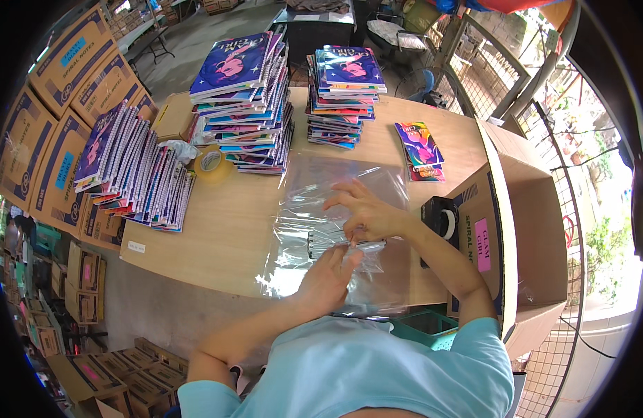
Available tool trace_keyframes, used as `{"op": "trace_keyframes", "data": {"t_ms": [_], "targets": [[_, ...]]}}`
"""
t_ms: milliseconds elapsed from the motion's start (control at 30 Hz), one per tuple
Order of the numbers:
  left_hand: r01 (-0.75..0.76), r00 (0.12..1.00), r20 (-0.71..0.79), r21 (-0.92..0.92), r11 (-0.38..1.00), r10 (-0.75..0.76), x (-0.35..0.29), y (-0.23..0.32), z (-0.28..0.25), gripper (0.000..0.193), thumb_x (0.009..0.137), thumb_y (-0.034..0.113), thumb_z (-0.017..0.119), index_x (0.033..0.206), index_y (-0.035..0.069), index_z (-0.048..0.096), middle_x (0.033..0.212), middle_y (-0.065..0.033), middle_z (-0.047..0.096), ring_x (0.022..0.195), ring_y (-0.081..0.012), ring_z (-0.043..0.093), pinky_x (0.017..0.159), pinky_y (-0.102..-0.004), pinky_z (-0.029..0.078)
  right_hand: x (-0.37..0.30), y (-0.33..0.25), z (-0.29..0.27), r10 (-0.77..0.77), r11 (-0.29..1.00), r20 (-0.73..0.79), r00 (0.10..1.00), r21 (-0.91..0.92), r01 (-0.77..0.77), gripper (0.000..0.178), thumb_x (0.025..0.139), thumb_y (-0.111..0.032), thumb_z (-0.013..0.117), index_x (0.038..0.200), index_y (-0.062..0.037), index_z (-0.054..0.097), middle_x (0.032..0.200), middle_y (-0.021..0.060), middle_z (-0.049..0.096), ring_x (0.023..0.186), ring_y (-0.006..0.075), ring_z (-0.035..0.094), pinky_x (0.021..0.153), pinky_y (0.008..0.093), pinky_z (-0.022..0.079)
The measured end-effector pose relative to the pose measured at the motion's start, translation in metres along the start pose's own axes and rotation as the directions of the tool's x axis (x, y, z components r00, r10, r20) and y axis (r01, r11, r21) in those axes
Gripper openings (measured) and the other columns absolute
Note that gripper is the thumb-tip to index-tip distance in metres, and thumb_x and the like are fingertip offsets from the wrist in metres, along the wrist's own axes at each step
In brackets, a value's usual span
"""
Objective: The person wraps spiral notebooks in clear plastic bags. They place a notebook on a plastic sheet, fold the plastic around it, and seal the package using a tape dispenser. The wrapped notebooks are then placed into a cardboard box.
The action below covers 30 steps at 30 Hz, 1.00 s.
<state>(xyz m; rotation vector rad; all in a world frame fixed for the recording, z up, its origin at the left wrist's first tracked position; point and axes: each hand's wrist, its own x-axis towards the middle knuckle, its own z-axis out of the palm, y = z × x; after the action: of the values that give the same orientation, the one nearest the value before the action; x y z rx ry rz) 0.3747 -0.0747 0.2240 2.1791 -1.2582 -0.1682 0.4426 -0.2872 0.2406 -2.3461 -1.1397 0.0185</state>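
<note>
Shiny clear plastic bags [300,188] lie flat on the table in front of me. Over their middle my left hand [328,279] and my right hand [370,212] meet at the fingertips. My right thumb and forefinger pinch at a crinkled bit of clear plastic, while its other fingers are raised and spread. The left fingers are closed against the same spot, from the near side. Between and under the hands shows a narrow dark-edged thing with short coil-like marks [311,245]; glare and fingers hide what it is.
Tall stacks of spiral notebooks [241,104] [346,97] stand at the back, with a leaning row [137,167] at left. Nearby are a tape roll [211,164], small notebooks [420,150], a black tape dispenser [440,221], and an open carton [537,237] at right. Cartons [64,139] rise at left.
</note>
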Motion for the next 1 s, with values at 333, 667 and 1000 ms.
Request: {"op": "trace_keyframes", "data": {"t_ms": [333, 667, 1000], "targets": [[0.146, 0.970, -0.234, 0.338, 0.930, -0.067, 0.009, 0.021, 0.048, 0.076, 0.073, -0.004, 0.054, 0.144, 0.000, 0.027, 0.124, -0.0350, 0.040, 0.119, -0.0501, 0.040, 0.101, -0.0519, 0.037, 0.007, -0.001, -0.003, 0.045, 0.996, 0.110, 0.993, -0.083, -0.036, 0.008, 0.058, -0.011, 0.074, 0.059, -0.0131, 0.067, 0.133, 0.0051, 0.045, 0.138, 0.0315, 0.023, 0.108, 0.0683, 0.014], [0.191, 0.950, -0.307, 0.407, 0.893, -0.063, 0.013, 0.018, 0.058, 0.064, 0.074, 0.002, 0.055, 0.134, -0.013, 0.036, 0.123, -0.0353, 0.043, 0.120, -0.0493, 0.042, 0.102, -0.0525, 0.036, 0.019, -0.012, -0.013, 0.079, 0.962, 0.117, 0.990, -0.269, -0.045, 0.022, 0.055, -0.016, 0.079, 0.074, -0.0141, 0.067, 0.130, 0.0079, 0.048, 0.134, 0.0324, 0.030, 0.107, 0.0666, 0.020], [0.214, 0.960, -0.248, 0.334, 0.918, -0.133, 0.015, 0.017, 0.057, 0.059, 0.078, 0.002, 0.051, 0.133, -0.015, 0.036, 0.130, -0.0304, 0.042, 0.126, -0.0431, 0.039, 0.108, -0.0460, 0.031, -0.036, 0.008, -0.082, 0.436, 0.868, -0.846, 0.307, 0.305, -0.391, 0.018, 0.079, -0.002, 0.067, 0.097, -0.0026, 0.064, 0.084, 0.0108, 0.067, 0.076, 0.0172, 0.064, 0.066, 0.0295, 0.049]]}}
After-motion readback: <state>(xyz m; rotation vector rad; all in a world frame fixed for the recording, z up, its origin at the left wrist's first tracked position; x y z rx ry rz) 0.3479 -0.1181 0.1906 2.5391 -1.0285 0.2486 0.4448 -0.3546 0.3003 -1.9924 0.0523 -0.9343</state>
